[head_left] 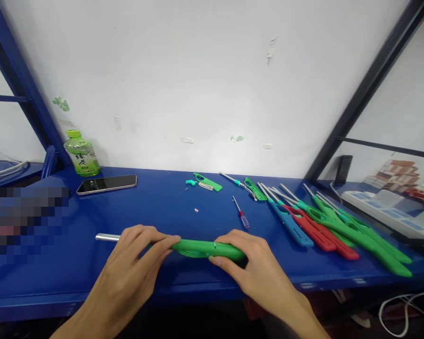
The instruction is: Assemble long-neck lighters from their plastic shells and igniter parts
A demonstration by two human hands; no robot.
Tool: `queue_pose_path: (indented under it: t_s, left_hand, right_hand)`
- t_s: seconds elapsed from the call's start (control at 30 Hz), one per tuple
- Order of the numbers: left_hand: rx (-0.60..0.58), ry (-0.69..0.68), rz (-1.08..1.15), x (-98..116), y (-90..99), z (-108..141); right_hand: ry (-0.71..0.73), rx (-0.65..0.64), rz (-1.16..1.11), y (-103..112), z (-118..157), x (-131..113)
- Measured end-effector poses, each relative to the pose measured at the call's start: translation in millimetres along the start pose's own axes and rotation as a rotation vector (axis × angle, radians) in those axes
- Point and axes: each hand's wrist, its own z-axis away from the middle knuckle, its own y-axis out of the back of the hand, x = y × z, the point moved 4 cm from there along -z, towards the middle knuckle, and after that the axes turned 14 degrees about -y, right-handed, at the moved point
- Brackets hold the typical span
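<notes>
A green lighter point(198, 246) with a long metal tube lies level between my hands, above the front part of the blue table point(92, 282). My left hand point(134, 259) is closed round its left part, and the metal tube sticks out to the left. My right hand point(250, 263) grips the handle end between thumb and fingers. Behind them are a small screwdriver point(243, 217), a green shell half point(210, 182) with small parts beside it, and an opened lighter point(255, 189) with its metal tube.
Several blue, red and green lighters point(314, 230) are piled at the right. A phone point(107, 184) and a green bottle point(82, 154) stand or lie at the back left. A white wall point(198, 84) rises behind the table, between metal posts.
</notes>
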Motion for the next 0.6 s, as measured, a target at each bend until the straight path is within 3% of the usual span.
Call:
queue_pose_path:
  t_s: [0.3,0.5,0.6]
  left_hand:
    - [-0.057,0.014,0.052,-0.9,-7.6,8.6]
    - [-0.087,-0.044,0.082,1.5,-3.8,5.4]
    - [-0.068,-0.047,0.064,2.2,-2.6,2.6]
  right_hand:
    - [0.107,0.108,-0.095,-3.7,8.6,4.1]
    - [0.124,0.021,-0.136,-2.1,9.8,4.3]
    - [0.120,0.046,-0.150,-2.6,10.0,6.3]
